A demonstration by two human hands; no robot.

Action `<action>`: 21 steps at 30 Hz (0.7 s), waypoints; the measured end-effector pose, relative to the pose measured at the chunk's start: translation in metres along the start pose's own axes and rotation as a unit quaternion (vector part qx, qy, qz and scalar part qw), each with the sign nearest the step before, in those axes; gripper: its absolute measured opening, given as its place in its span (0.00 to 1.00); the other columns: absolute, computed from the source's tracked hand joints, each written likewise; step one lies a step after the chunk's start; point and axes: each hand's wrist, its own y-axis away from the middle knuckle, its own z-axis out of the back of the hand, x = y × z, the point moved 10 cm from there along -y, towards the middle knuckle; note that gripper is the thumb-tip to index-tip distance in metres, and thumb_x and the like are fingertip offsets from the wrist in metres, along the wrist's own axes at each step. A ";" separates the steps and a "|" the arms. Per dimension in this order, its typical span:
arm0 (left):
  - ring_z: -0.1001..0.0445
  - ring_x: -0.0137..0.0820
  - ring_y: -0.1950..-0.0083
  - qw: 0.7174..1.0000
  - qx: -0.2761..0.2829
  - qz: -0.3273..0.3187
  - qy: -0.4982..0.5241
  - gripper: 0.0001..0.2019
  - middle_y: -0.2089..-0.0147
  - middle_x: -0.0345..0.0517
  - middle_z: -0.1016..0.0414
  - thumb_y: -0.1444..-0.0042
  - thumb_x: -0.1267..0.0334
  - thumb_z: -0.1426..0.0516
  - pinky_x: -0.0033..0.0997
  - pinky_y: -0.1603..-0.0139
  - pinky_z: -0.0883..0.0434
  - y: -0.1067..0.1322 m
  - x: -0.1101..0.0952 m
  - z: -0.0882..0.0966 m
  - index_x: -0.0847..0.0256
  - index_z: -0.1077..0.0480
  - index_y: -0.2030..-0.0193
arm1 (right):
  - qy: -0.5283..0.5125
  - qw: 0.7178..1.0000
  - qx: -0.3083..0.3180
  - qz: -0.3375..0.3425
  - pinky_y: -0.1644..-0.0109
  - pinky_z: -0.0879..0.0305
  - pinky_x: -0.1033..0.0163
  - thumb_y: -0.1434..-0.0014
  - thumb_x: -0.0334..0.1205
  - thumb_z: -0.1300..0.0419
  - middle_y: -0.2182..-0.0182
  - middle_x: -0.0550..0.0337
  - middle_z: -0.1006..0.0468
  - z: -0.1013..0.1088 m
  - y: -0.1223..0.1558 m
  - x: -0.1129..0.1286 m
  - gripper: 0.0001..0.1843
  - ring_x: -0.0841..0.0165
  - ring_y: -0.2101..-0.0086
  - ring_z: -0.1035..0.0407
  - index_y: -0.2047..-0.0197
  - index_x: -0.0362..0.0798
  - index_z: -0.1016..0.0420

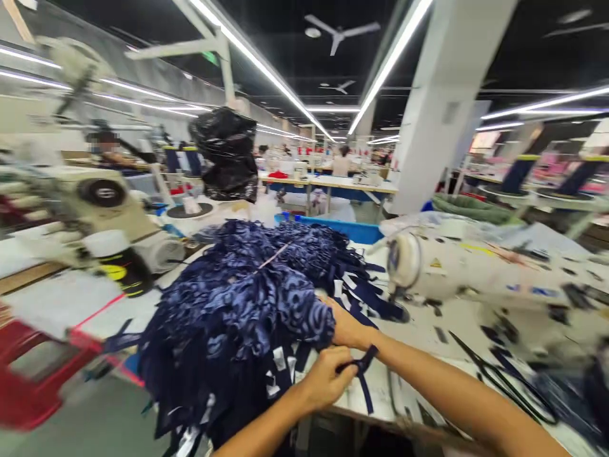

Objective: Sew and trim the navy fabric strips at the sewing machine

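A large heap of navy patterned fabric pieces [247,285] covers the table in front of me, with dark strips and white labels hanging from its front. My right hand [349,325] is at the heap's right edge, closed on the end of a patterned fabric piece; its fingertips are partly hidden by the cloth. Just below and nearer to me, my left hand [328,379] pinches a narrow navy fabric strip [365,381], whose ends stick out to the right. A pale cord [273,257] lies across the top of the heap.
To the right stands a white sewing machine [476,270], with black scissors [504,381] on the table before it. At the left are another machine [95,197], a dark thread cone [126,270] and a red stool [42,374]. Behind the heap sits a blue bin [333,228].
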 end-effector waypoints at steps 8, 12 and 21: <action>0.36 0.31 0.66 0.982 0.001 -0.101 -0.160 0.08 0.71 0.43 0.33 0.44 0.68 0.52 0.31 0.63 0.40 0.000 -0.062 0.007 0.62 0.35 0.71 | -0.239 0.951 -0.113 -0.163 0.61 0.31 0.58 0.37 0.47 0.74 0.66 0.48 0.24 0.070 0.101 -0.001 0.32 0.67 0.67 0.28 0.58 0.40 0.33; 0.37 0.31 0.67 0.976 -0.004 -0.110 -0.188 0.07 0.72 0.43 0.34 0.45 0.69 0.52 0.30 0.65 0.39 -0.005 -0.079 0.007 0.62 0.35 0.72 | -0.323 0.918 -0.125 -0.192 0.58 0.35 0.57 0.44 0.51 0.52 0.65 0.51 0.24 0.082 0.137 0.020 0.20 0.64 0.64 0.30 0.59 0.43 0.31; 0.34 0.31 0.65 0.972 0.022 -0.054 -0.228 0.03 0.69 0.43 0.31 0.48 0.69 0.46 0.29 0.64 0.39 -0.001 -0.091 -0.008 0.63 0.35 0.72 | -0.229 0.931 -0.140 -0.248 0.72 0.43 0.66 0.44 0.44 0.51 0.82 0.63 0.33 0.071 0.165 0.024 0.16 0.71 0.77 0.39 0.80 0.46 0.36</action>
